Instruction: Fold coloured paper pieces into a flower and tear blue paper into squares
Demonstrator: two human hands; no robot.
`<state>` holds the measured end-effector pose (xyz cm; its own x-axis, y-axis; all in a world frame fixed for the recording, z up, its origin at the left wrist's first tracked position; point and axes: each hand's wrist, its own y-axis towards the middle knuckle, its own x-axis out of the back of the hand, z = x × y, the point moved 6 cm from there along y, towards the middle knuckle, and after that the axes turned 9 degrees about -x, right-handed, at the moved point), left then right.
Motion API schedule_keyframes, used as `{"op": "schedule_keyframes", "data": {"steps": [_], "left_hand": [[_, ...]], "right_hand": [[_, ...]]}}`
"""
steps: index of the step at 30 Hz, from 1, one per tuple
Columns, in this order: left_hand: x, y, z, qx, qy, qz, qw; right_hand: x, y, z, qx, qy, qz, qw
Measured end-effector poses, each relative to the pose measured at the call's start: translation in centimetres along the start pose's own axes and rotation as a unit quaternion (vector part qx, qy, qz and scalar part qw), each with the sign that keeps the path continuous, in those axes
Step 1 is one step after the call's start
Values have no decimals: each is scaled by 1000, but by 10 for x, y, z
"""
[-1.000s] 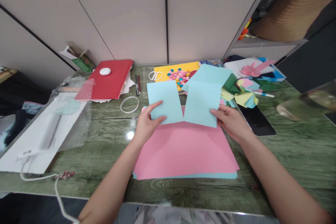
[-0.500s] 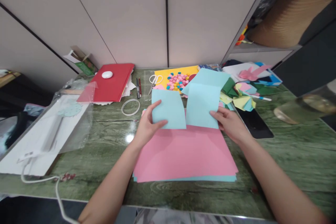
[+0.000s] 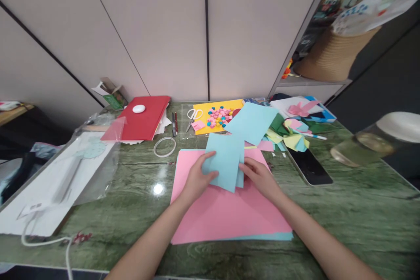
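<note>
My left hand (image 3: 200, 175) pinches a light blue piece of paper (image 3: 223, 157) by its left edge, thumb in front. Behind that piece, and mostly covered by it, is a second light blue piece of paper (image 3: 241, 177). My right hand (image 3: 257, 176) has its fingers closed on the right edge of this rear piece. Both pieces are over a stack of large pink sheets (image 3: 229, 221), with blue sheet edges showing at its borders. Just beyond, another light blue sheet (image 3: 254, 120) lies across the paper scraps.
Scissors (image 3: 194, 116) and a yellow sheet (image 3: 201, 113) with small folded paper pieces (image 3: 220, 117) lie at the back. A tape ring (image 3: 164, 147), pens (image 3: 175, 124) and a red folder (image 3: 141, 122) are left. On the right are a phone (image 3: 311, 166) and a clear jar (image 3: 357, 146).
The two blue pieces, held side by side before, are now brought together and overlap, the left one in front. My right hand has moved left with its piece.
</note>
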<state>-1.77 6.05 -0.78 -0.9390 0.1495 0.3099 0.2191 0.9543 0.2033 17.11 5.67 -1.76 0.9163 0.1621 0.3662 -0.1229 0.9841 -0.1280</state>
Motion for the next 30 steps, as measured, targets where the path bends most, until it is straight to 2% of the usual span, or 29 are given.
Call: {"op": "schedule_keyframes", "data": {"steps": [3, 6, 9, 11, 13, 15, 17, 19, 20, 21, 22, 23, 25, 26, 28, 30], "left_hand": [[28, 9, 14, 21, 30, -95, 995], [64, 19, 31, 6, 78, -170, 982], [93, 27, 48, -6, 153, -207, 966], [104, 28, 52, -11, 203, -217, 955], [106, 27, 45, -29, 250, -213, 944], [101, 23, 27, -65, 297, -214, 928], [91, 16, 4, -109, 326, -234, 910], [77, 13, -7, -115, 255, -219, 935], [68, 14, -4, -90, 175, -193, 961], [57, 15, 3, -36, 65, -150, 986], [43, 15, 14, 42, -65, -96, 992], [28, 13, 23, 119, -192, -39, 973], [3, 5, 30, 236, -385, 52, 891], [-5, 1, 29, 269, -443, 79, 852], [-12, -4, 25, 294, -505, 107, 804], [-18, -7, 19, 299, -534, 130, 780]], "right_hand": [[18, 5, -7, 13, -62, -68, 996], [40, 10, -17, 26, -142, -152, 978], [51, 14, -23, 65, -316, -227, 919], [51, 15, -23, 87, -401, -252, 876], [53, 16, -22, 92, -417, -260, 866], [56, 12, -13, 98, -409, -278, 864], [58, 0, 4, 137, -388, -314, 856], [54, -20, 27, 224, -344, -337, 847], [49, -31, 39, 275, -317, -323, 848], [41, -41, 50, 327, -284, -292, 853], [32, -50, 60, 361, -251, -246, 864], [23, -57, 69, 385, -213, -189, 878], [4, -64, 81, 368, -131, -35, 920], [-5, -64, 83, 335, -92, 48, 936], [-16, -63, 80, 243, -24, 182, 952], [-16, -59, 70, 160, 18, 251, 954]]}}
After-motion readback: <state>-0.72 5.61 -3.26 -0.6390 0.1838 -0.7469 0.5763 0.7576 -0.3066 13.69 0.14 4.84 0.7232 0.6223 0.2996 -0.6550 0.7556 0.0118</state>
